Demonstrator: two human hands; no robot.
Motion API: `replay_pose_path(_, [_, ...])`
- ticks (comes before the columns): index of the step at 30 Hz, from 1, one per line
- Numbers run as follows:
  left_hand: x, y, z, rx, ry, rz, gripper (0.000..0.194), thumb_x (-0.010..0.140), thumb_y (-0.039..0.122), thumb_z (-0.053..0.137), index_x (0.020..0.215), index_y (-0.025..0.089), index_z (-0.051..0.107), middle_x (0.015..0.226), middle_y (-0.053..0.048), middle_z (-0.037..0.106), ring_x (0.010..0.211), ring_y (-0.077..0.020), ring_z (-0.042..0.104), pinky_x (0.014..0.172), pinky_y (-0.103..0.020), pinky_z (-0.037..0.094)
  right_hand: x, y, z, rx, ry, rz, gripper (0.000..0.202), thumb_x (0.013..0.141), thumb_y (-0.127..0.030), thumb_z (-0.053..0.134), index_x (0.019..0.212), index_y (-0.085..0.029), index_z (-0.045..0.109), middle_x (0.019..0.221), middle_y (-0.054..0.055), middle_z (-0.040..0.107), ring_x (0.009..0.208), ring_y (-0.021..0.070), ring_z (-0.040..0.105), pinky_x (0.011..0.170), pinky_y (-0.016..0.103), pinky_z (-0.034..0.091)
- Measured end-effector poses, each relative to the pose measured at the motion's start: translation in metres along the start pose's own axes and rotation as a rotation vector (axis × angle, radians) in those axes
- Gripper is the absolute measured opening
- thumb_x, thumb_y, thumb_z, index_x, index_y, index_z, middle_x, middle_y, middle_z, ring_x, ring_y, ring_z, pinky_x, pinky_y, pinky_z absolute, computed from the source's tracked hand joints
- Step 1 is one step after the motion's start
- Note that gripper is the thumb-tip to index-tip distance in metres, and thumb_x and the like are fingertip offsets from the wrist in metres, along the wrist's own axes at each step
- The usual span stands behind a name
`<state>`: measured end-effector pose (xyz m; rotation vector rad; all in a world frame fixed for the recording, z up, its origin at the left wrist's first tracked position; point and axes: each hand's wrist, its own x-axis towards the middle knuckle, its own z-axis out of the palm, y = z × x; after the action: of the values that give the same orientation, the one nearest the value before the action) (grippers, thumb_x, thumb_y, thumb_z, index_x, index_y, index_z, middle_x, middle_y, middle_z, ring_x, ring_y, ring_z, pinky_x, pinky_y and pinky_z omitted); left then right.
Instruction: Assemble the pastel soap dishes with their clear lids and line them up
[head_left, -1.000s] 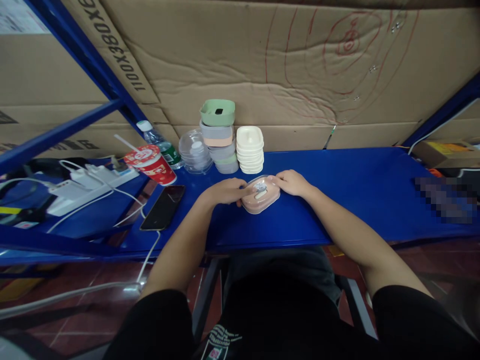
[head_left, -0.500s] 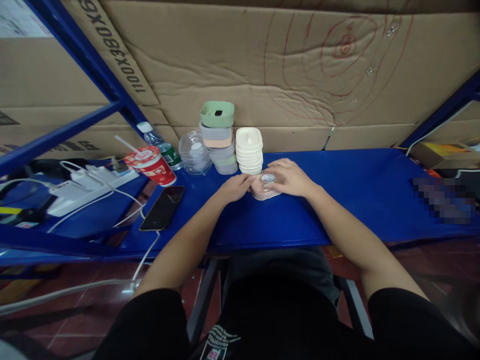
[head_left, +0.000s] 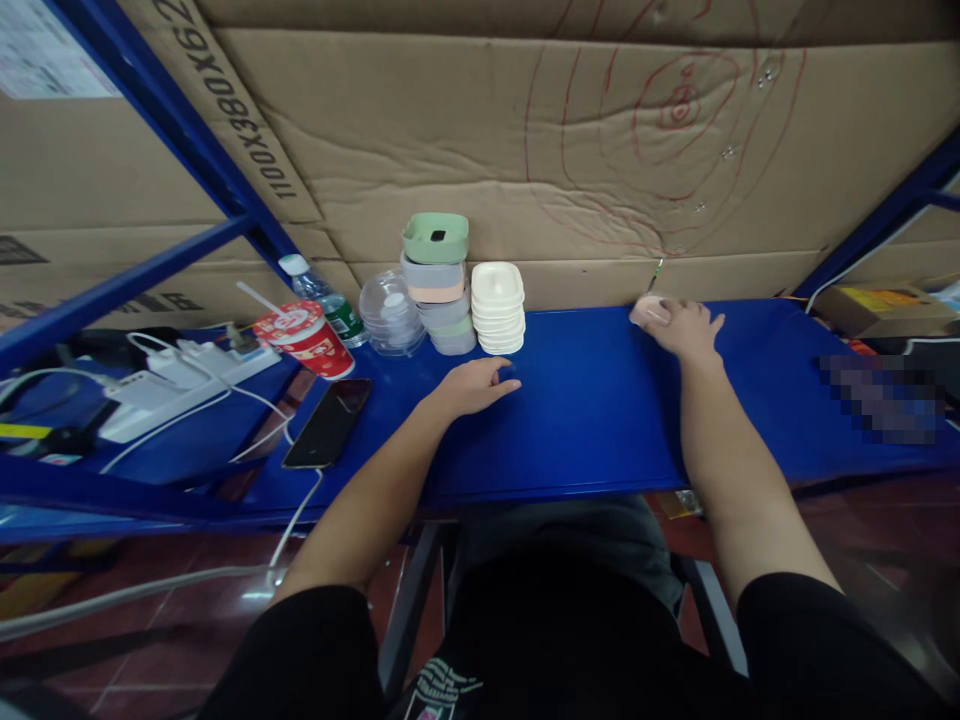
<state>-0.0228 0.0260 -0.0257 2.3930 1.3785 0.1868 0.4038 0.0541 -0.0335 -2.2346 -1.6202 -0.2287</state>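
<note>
My right hand is at the back right of the blue table, its fingers over a small pinkish plastic container, which they partly hide. The container is by the cardboard wall. My left hand holds nothing; its thumb points right, apart from the curved fingers. Just beyond it stands a stack of cream-coloured containers. Left of that rises a pile of grey containers, topped by a green container with a small black mark.
Clear round bowls, a water bottle and a red paper cup with a straw stand at the left. A black phone lies near the front edge. Cables run from a white power strip. Cardboard closes off the back.
My right hand has carried the pinkish container from beside the cream stack to the back right. My left hand has let go of it and stays near the stack.
</note>
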Motion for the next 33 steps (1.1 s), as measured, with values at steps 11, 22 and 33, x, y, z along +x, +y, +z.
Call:
replay_pose_path(11, [0.007,0.007,0.005,-0.057,0.391,-0.034,0.060,0.099,0.045,0.064,0.153,0.022,0.053,0.106,-0.004,0.078,0.101,-0.0227,0.074,0.086,-0.033,0.052,-0.001,-0.039,0.011,0.178,0.179,-0.196,0.054,0.097,-0.049,0.058,0.135,-0.014,0.070,0.145,0.025,0.063,0.138,0.0416,0.054,0.116,0.063,0.040])
replay_pose_path(22, [0.009,0.010,-0.059,0.036,0.805,-0.114,0.056,0.103,0.050,0.057,0.151,0.021,0.057,0.098,-0.007,0.079,0.102,-0.0259,0.073,0.089,-0.034,0.053,-0.053,-0.125,0.030,0.302,-0.287,-0.882,0.056,0.098,-0.046,0.068,0.145,-0.016,0.067,0.159,0.022,0.056,0.148,0.0366,0.052,0.121,0.055,0.043])
replay_pose_path(33, [0.031,0.024,-0.054,0.197,0.479,-0.189,0.049,0.106,0.042,0.048,0.148,0.021,0.063,0.121,-0.017,0.078,0.115,-0.0380,0.072,0.098,-0.047,0.053,-0.041,-0.110,0.027,0.331,-0.363,-0.782,0.053,0.097,-0.044,0.071,0.144,-0.020,0.067,0.150,0.018,0.064,0.139,0.0352,0.061,0.117,0.052,0.049])
